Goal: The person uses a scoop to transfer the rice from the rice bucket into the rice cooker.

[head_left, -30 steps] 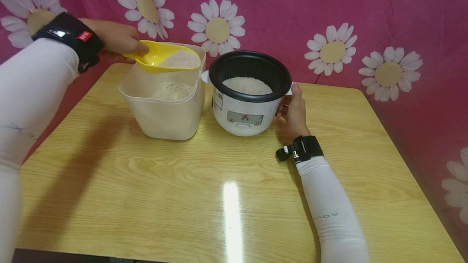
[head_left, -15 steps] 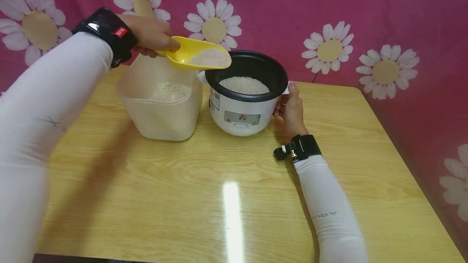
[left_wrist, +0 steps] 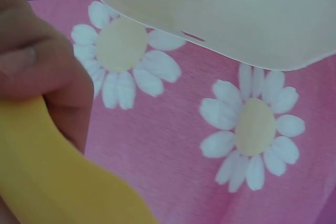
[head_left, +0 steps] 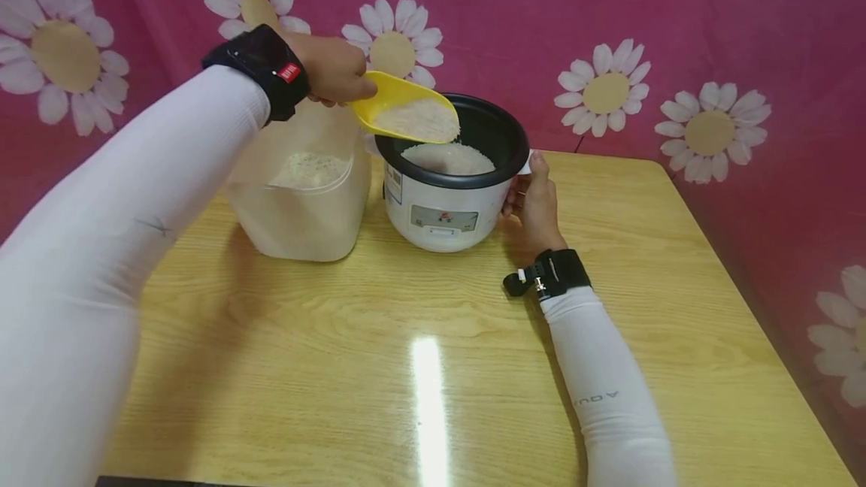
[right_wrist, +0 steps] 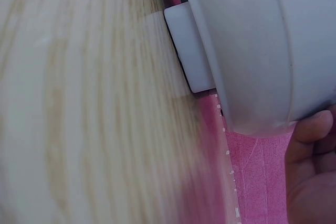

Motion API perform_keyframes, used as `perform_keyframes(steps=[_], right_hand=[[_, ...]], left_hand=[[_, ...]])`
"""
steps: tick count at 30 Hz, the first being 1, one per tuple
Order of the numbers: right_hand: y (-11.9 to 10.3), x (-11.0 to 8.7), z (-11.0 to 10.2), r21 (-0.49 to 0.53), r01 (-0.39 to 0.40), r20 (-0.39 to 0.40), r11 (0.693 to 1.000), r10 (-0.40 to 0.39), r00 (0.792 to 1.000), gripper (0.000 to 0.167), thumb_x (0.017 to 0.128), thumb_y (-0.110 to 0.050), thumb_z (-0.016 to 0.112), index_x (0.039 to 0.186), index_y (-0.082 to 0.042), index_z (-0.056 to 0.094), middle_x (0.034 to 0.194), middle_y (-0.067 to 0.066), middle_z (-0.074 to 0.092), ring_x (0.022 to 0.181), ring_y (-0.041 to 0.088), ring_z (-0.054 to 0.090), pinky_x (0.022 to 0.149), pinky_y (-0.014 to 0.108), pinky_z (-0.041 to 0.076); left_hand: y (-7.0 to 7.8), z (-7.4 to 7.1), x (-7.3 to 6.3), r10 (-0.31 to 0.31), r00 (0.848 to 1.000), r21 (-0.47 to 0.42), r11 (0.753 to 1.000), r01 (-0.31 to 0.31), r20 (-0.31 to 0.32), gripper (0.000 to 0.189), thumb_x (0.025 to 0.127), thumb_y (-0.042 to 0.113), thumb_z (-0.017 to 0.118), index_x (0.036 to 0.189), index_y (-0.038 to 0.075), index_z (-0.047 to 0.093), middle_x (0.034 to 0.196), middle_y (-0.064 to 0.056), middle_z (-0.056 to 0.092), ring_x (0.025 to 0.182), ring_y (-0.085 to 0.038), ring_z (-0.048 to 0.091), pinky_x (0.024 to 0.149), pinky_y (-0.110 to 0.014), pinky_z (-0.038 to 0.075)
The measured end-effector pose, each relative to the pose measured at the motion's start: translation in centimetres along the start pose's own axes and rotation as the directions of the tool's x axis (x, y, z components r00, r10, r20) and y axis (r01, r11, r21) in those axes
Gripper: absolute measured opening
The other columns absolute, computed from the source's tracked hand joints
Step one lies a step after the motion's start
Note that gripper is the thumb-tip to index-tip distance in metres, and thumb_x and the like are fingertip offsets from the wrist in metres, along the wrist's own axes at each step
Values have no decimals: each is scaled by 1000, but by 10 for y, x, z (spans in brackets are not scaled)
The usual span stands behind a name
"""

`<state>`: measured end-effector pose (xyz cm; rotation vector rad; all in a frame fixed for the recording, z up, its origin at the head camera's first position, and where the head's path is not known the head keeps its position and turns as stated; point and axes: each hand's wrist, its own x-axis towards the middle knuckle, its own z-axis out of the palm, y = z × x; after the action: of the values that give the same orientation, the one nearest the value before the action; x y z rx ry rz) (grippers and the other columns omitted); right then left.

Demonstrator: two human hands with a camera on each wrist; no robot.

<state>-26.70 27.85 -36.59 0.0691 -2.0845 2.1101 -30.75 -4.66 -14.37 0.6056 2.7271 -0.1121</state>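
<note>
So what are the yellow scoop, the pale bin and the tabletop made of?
The yellow scoop is probably plastic, smooth, with one even colour and a thin rim. The pale bin also looks like plastic, more matte, with thin, milky walls. The tabletop shows wood grain and a glossy reflection: wood or laminate, I can't tell.

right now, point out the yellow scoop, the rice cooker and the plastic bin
Yellow scoop [head_left: 384,92], head view, bare inner wall
Rice cooker [head_left: 443,219], head view, front panel
Plastic bin [head_left: 306,224], head view, front wall

The tabletop [head_left: 318,337] is leaving room in front of the bin [head_left: 298,224] and cooker [head_left: 443,198]. The scoop [head_left: 380,96] is blocking the cooker's left side.
</note>
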Motion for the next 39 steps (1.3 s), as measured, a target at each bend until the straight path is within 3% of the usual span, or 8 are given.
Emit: perform_keyframes(steps=[7,10,15,19,23,27,32,39], right_hand=[[-1,-1,1,-5,-1,-8,1000,1,1000,72,98,-74,34,70,-12,57,65,-3,51,51,11,49,52,27,46],[-1,-1,1,-4,2,-2,1000,-2,1000,71,99,-73,34,70,-11,57,64,-3,51,51,11,49,52,27,46],[-2,-1,1,-5,2,4,1000,-2,1000,71,99,-72,33,70,-12,56,64,-4,51,50,10,49,52,27,46],[-1,-1,1,-5,9,0,1000,-9,1000,72,98,-74,34,70,-13,57,64,-4,51,51,10,49,52,27,46],[0,0,0,5,13,1,1000,-13,1000,71,97,-74,36,70,-13,57,64,-4,51,50,10,49,51,27,45],[-1,-1,0,-5,9,1,1000,-9,1000,70,97,-75,35,71,-14,57,65,-4,51,51,10,49,52,26,46],[-3,-1,0,-12,5,6,1000,-5,1000,69,98,-73,35,72,-13,57,66,-3,51,52,10,49,52,26,46],[-3,-2,1,-27,-3,7,1000,4,1000,70,99,-73,33,71,-13,57,66,-3,51,53,11,49,53,26,46]], left_hand=[[17,3,5,96,978,121,990,-74,-183,41,105,33,40,99,1,65,70,-3,49,61,-20,46,57,-30,39],[22,6,8,107,965,152,986,-72,-239,43,105,34,39,90,3,64,69,-3,47,61,-20,47,57,-32,38],[29,9,11,90,948,170,985,-38,-305,45,106,36,36,89,4,64,70,-4,48,67,-23,50,63,-35,42],[35,12,11,84,921,197,980,-8,-380,46,106,36,35,85,5,61,70,-6,47,67,-27,52,64,-39,45],[40,16,10,79,882,237,971,38,-465,47,105,36,33,79,5,57,72,-8,47,68,-31,53,64,-47,51],[45,17,8,69,849,250,965,75,-523,46,105,35,33,83,3,57,76,-10,49,71,-33,56,74,-55,59],[46,19,6,73,809,248,965,91,-583,44,106,33,35,85,1,57,74,-10,48,68,-31,54,74,-53,59],[43,21,3,115,787,273,959,69,-606,46,108,34,40,111,-5,65,86,-17,62,74,-35,62,81,-52,61]])
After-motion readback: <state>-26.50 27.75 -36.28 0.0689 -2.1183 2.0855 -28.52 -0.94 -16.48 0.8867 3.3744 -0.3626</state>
